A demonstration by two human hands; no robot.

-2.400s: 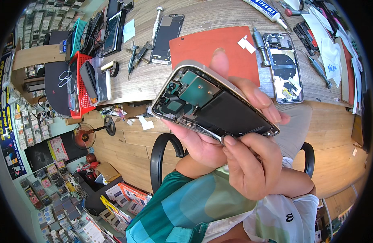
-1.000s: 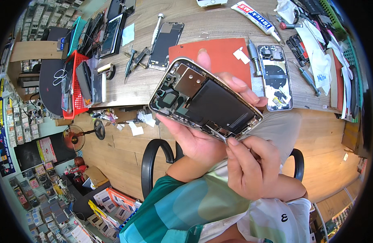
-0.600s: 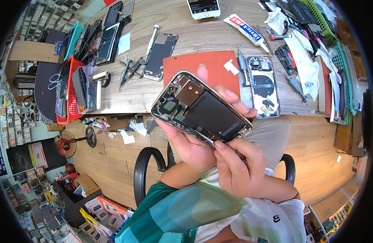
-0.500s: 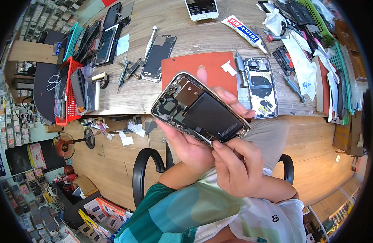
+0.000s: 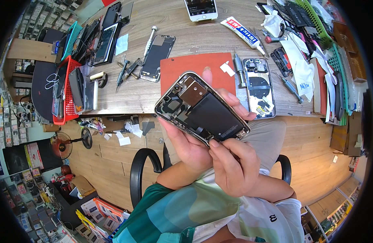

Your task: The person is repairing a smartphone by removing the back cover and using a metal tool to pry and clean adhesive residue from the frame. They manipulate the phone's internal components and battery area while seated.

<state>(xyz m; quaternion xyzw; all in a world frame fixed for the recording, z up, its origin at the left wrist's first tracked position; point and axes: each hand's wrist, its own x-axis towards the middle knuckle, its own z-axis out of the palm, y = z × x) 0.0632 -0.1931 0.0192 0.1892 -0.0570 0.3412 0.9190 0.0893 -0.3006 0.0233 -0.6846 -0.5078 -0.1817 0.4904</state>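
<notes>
An opened smartphone (image 5: 217, 117) lies tilted in my left hand (image 5: 189, 150), its black battery, metal shield plate and camera parts showing. My left palm supports it from below, with the thumb and fingers curled around the far edge. My right hand (image 5: 236, 166) is closed in a pinch at the phone's near lower edge, beside the battery. Whatever is between those fingertips is too small and covered to make out. Below the phone, on the table's front edge, lies a red-orange mat (image 5: 182, 65) with a small white piece (image 5: 227, 69) on it.
Right of the mat are a grey screwdriver (image 5: 239, 71) and another opened phone housing (image 5: 259, 87). A glue tube (image 5: 244, 34) lies farther back. To the left rest a detached screen (image 5: 157, 58), a white-handled tool (image 5: 150, 44) and a red basket (image 5: 68, 95). Papers and parts crowd the right side.
The phone has shifted slightly to the right in the picture. My right fingertips stay at its near edge; a thin pale strip seen there before is now mostly hidden.
</notes>
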